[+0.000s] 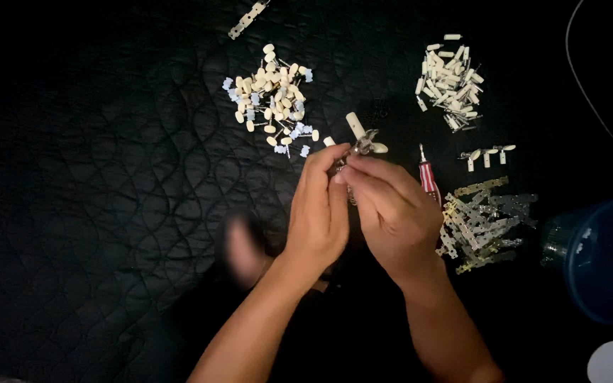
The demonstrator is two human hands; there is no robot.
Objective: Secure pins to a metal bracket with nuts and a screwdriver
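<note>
Left hand [317, 213] and right hand [388, 213] pinch one metal clip [360, 145] with cream tabs at centre, fingertips close for fine fitting; cream pile [271, 96] at 11 o'clock, metal strips [484, 223] at 3 o'clock within reach

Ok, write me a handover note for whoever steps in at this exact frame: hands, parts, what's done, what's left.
Left hand and right hand meet over the dark quilt, both pinching one small metal assembly with cream tips.
Cream and blue parts pile lies beyond the hands; white clip pile far right; metal strips and a striped screwdriver by the right hand.
Done: three finished-looking pieces lie in a row.
Left: the piles remain large.
</note>
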